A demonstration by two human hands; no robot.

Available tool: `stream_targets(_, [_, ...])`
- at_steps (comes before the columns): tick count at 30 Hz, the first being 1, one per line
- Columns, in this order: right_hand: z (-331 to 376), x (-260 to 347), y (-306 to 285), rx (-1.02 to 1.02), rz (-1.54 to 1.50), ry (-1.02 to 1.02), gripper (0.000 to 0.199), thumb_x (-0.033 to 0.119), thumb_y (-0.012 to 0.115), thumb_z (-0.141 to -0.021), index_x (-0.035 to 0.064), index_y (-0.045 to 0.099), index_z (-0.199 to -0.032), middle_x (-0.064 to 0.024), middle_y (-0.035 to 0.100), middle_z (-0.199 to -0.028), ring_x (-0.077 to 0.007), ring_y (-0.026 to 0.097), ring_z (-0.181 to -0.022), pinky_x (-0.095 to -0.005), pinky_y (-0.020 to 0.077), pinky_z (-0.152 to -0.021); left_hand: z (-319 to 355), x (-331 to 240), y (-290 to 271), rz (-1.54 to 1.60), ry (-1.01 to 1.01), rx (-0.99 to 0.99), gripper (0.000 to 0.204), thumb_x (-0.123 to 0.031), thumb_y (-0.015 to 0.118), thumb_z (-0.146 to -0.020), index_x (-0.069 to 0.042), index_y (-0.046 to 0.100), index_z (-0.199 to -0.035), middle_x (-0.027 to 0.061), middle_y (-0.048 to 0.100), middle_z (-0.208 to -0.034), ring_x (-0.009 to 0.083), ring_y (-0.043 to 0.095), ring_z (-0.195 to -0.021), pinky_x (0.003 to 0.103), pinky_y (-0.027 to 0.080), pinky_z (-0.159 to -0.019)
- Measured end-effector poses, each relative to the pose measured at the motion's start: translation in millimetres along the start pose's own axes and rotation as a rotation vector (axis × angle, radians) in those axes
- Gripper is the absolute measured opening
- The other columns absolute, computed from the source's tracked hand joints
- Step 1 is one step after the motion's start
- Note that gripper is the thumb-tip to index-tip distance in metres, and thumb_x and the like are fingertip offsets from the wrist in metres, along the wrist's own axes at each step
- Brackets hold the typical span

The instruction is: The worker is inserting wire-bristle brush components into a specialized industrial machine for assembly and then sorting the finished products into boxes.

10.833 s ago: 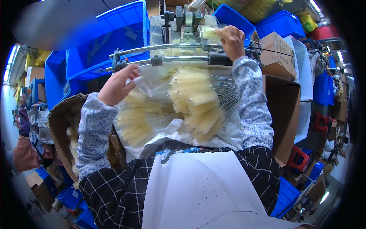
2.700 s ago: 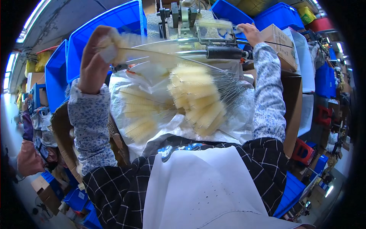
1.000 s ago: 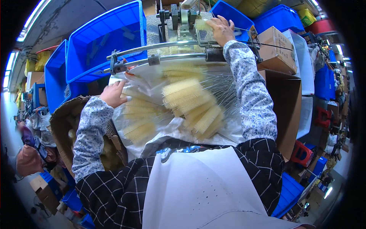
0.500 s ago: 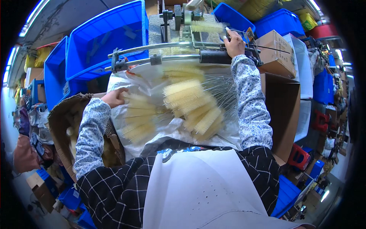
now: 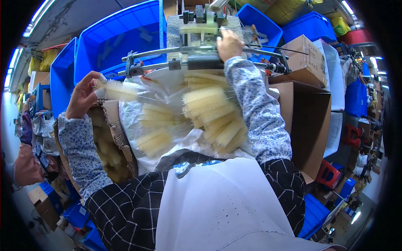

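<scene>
My left hand [image 5: 81, 98], raised at the left, pinches the end of a pale bristle brush [image 5: 119, 90] between thumb and fingers. My right hand [image 5: 231, 45] is closed at a metal machine [image 5: 201, 16], its fingertips by a second brush [image 5: 193, 29] that lies across it, smeared by motion. What the right fingers grip is hidden. Below that hand sits a black sleeve [image 5: 205, 62] on a steel rail. Between my arms, several cream brushes with wire stems [image 5: 209, 102] lie heaped on a white sheet [image 5: 167, 90]; a smaller group [image 5: 155, 115] lies left of them.
Blue bins [image 5: 119, 46] stand at the back left, and another blue bin [image 5: 261, 27] is behind the machine. A torn cardboard box [image 5: 117, 129] with pale pieces sits by my left forearm. At the right is an open cardboard box [image 5: 310, 125]. A thin dark rod [image 5: 278, 48] juts out to the right.
My left hand has risen from the left group and now holds a brush. My right hand has moved left, together with the black sleeve and the brush in the machine.
</scene>
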State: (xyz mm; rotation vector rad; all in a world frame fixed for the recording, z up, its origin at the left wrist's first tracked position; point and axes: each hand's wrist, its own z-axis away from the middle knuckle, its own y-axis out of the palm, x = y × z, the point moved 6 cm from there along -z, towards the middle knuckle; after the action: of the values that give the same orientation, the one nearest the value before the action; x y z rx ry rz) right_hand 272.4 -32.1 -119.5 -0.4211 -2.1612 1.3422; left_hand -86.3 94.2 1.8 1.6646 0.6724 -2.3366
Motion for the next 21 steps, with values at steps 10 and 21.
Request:
stream_targets(10, [-0.5,-29.1,-12.6,0.096,0.017,0.053,0.036,0.023,0.053,-0.076,0.0114,0.052,-0.111,-0.0072,0.054,-0.105,-0.0253,0.051,-0.097,-0.0441,0.0379,-0.08,2.9,-28.9,-31.4,-0.132,0.243,-0.228,0.035,-0.007,0.053,-0.075,-0.007,0.045,-0.108,0.0001,0.052,-0.086,0.0047,0.048,-0.069,0.017,0.038,-0.055])
stream_targets(21, [-23.5,-147.3,-24.5,0.196,-0.263,0.034,0.029,0.025,0.054,-0.076,0.0124,0.059,-0.101,-0.0134,0.058,-0.099,-0.0274,0.054,-0.093,-0.0369,0.0415,-0.082,12.2,-26.3,-36.1,0.217,0.522,-0.385,0.046,-0.021,0.051,-0.078,-0.004,0.037,-0.118,0.0041,0.05,-0.088,0.0091,0.045,-0.067,0.022,0.037,-0.056])
